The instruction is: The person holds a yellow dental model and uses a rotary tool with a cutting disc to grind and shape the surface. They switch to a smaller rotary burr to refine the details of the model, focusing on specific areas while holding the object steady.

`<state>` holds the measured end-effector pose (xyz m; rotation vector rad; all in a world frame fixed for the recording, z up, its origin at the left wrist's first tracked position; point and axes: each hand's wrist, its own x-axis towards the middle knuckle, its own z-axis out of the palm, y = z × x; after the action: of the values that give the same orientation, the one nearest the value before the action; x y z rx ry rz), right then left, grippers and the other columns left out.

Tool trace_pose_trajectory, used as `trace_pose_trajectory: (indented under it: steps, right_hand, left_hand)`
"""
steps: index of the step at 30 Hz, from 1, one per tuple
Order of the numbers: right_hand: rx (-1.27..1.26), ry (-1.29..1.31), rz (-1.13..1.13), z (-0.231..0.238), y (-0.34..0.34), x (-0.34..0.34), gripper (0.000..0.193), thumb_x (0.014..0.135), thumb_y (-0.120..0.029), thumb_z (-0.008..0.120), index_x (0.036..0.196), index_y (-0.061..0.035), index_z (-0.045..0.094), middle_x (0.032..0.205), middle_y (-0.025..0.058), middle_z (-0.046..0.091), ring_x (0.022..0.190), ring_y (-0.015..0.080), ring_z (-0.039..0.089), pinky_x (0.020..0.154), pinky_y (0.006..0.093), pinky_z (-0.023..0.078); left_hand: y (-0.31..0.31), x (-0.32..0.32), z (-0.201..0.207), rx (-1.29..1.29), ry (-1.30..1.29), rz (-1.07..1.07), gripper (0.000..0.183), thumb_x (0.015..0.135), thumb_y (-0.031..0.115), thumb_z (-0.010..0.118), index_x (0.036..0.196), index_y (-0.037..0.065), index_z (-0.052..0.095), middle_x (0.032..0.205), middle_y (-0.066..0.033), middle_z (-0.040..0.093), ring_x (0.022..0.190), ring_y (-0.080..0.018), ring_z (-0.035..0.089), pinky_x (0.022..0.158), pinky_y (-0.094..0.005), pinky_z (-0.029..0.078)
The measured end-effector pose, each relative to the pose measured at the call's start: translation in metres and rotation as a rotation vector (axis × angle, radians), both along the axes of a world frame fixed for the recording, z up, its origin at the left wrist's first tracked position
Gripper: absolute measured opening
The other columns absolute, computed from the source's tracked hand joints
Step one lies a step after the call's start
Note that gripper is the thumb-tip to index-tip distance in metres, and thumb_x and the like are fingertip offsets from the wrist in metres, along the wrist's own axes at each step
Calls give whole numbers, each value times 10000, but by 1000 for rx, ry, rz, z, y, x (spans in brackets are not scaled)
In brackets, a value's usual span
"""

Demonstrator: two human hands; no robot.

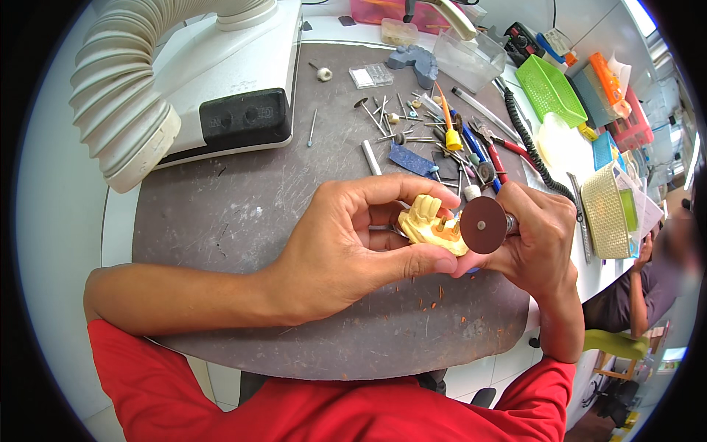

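**Yellow tooth model [421, 222] beside a brown disc [482, 234]**

The left hand [324, 247] pinches the model over the bench [243, 221]; the right hand [541, 234] clamps the tool [511, 224] bearing the disc at the model's right end; contact is unclear. Beyond lie scattered bits [400, 138] and pliers [484, 133]; far left, a ribbed hose [118, 96].

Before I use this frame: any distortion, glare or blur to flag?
Head view, overall: fisheye curvature, black corners; head view, centre: yellow dental model and brown disc look fairly sharp; head view, upper right: bright panel nearly blown out to white; head view, far right: background person blurred around the head.
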<state>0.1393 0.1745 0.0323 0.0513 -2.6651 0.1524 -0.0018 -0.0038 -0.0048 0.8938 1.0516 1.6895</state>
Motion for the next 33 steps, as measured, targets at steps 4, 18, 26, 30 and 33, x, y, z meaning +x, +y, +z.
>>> trace_pose_trajectory:
  steps: [4,18,26,30,33]
  right_hand:
    - [5,-5,-2,1,-1,0,678,525,-619,818,602,-87,405,489,4,406,402,149,451,380,298,328]
    - [16,-9,-13,1,0,0,686,529,-635,808,597,-87,400,486,4,399,404,150,449,382,304,333]
    - [0,6,4,-1,2,0,687,528,-641,803,597,-89,401,484,2,390,397,148,439,381,300,326]
    - [8,-2,5,0,2,0,687,527,-641,804,598,-89,402,484,2,389,397,148,439,381,301,330]
    - [14,-1,3,0,1,0,687,526,-642,804,599,-88,404,484,3,390,397,149,440,382,302,333]
  left_hand:
    - [0,0,0,7,5,1,424,811,75,772,1185,-28,597,1103,-99,660,998,-125,647,910,-267,536]
    - [0,0,1,-12,-28,-11,429,812,72,771,1189,-32,595,1092,-103,667,988,-125,650,912,-267,536]
    - [1,0,0,15,5,-4,415,820,66,761,1185,-36,593,1102,-106,661,995,-128,649,908,-264,540]
    - [1,0,-1,22,27,-5,416,819,68,762,1185,-36,593,1106,-105,658,998,-128,648,909,-265,539]
    - [1,0,-1,24,35,-6,417,819,70,763,1185,-35,593,1105,-106,659,999,-127,647,909,-265,539]
